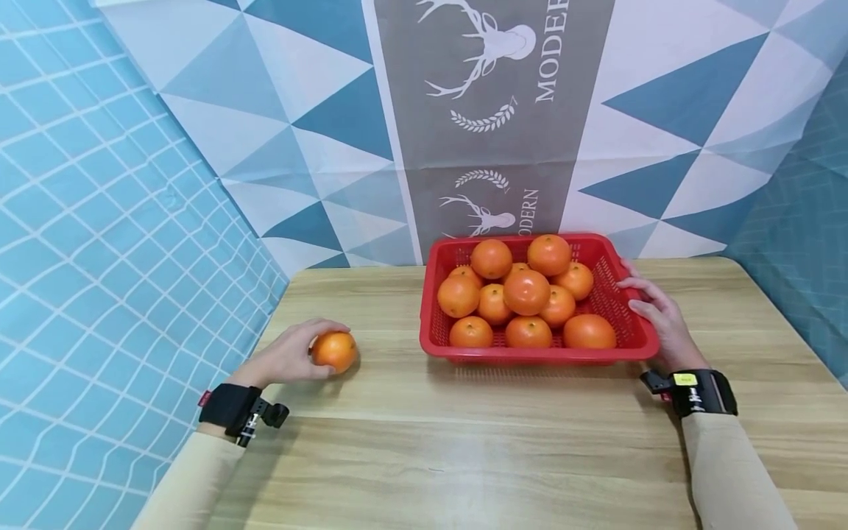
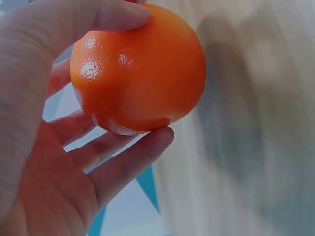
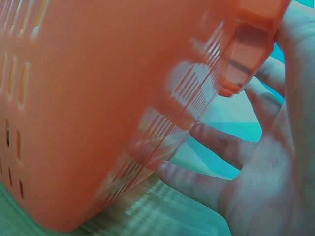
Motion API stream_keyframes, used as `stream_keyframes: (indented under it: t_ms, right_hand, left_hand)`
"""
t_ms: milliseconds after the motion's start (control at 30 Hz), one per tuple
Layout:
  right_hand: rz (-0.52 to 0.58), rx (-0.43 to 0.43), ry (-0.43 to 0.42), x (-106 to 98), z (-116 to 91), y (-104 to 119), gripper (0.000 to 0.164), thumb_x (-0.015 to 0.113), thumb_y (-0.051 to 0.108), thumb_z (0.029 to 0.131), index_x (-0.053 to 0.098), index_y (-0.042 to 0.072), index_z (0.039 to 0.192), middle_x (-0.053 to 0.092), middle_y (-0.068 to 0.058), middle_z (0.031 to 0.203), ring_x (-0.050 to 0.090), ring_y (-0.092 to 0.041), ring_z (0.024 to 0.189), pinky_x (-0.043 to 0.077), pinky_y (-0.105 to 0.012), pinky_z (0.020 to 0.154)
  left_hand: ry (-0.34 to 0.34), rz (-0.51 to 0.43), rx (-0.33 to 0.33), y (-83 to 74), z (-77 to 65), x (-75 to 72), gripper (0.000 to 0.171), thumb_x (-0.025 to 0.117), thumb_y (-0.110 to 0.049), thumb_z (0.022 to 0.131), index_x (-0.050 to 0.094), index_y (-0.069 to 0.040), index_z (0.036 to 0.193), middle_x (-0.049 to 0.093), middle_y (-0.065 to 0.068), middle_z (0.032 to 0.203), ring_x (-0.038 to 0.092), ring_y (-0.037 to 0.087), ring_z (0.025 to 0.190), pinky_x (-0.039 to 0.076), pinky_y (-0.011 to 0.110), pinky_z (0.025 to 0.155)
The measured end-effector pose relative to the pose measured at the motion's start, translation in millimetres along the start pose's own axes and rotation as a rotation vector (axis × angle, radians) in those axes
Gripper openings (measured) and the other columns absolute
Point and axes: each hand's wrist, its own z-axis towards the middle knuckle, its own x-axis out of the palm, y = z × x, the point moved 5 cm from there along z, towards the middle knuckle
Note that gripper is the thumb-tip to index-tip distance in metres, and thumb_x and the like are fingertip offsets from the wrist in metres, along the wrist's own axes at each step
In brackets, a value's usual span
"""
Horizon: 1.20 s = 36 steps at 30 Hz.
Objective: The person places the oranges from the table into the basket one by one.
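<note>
My left hand point(image 1: 294, 355) grips a single orange point(image 1: 334, 351) at the left of the table, thumb on one side and fingers curled round the other. Close up in the left wrist view, the orange point(image 2: 142, 69) is smooth and shiny. At the right end of a red plastic basket point(image 1: 539, 355) is my right hand point(image 1: 665, 324), its thumb over the rim. In the right wrist view the fingertips point(image 3: 170, 172) press against the slotted outer side of the basket point(image 3: 108, 113). Several oranges point(image 1: 526, 292) lie piled inside it.
The wooden table point(image 1: 424, 442) carries the basket near its back edge. Behind it hangs a patterned cloth point(image 1: 490, 147) with deer heads and triangles, and a blue gridded cloth point(image 1: 99, 243) borders the left side. Each wrist wears a black strap point(image 1: 228, 408) with a small camera.
</note>
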Motion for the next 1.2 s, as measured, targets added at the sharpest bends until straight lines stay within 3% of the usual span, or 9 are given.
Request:
stream_keyframes:
  t_ms: [233, 500, 800, 1200]
  right_hand:
    - [-0.035, 0.043, -0.020, -2.1, 1.5, -1.5, 0.044, 0.051, 0.014, 0.117, 0.055, 0.011, 0.162, 0.011, 0.012, 0.193, 0.018, -0.023, 0.170, 0.065, -0.018, 0.098]
    - [-0.002, -0.020, 0.016, 0.5, 1.0, 0.7, 0.043, 0.049, 0.010, 0.117, 0.056, 0.006, 0.159, 0.015, 0.010, 0.192, 0.025, -0.019, 0.166, 0.064, -0.019, 0.101]
    - [0.013, -0.026, 0.014, 0.5, 0.8, -0.2, 0.043, 0.049, 0.010, 0.117, 0.056, 0.007, 0.159, 0.016, 0.011, 0.192, 0.024, -0.020, 0.166, 0.064, -0.019, 0.102]
    - [0.023, -0.038, 0.019, 1.3, 0.7, 1.1, 0.041, 0.048, 0.008, 0.117, 0.057, 0.005, 0.157, 0.017, 0.009, 0.192, 0.021, -0.021, 0.170, 0.063, -0.019, 0.104]
  left_hand:
    - [-0.095, 0.026, 0.051, -14.2, 3.4, -20.3, 0.067, 0.089, -0.014, 0.083, 0.069, -0.012, 0.147, 0.076, 0.017, 0.140, 0.074, 0.031, 0.113, 0.061, 0.041, 0.090]
    - [-0.231, 0.026, 0.087, -34.4, 10.9, -42.4, 0.068, 0.090, -0.007, 0.084, 0.068, -0.013, 0.149, 0.074, 0.017, 0.142, 0.075, 0.034, 0.114, 0.069, 0.040, 0.086]
    - [-0.247, 0.046, 0.093, -56.6, 30.6, -39.4, 0.067, 0.091, -0.014, 0.085, 0.069, -0.013, 0.149, 0.071, 0.018, 0.149, 0.073, 0.040, 0.126, 0.067, 0.056, 0.097]
    - [-0.227, -0.014, 0.145, -87.0, 63.7, -29.0, 0.066, 0.088, -0.018, 0.088, 0.069, -0.012, 0.151, 0.074, 0.016, 0.147, 0.073, 0.036, 0.125, 0.067, 0.051, 0.096]
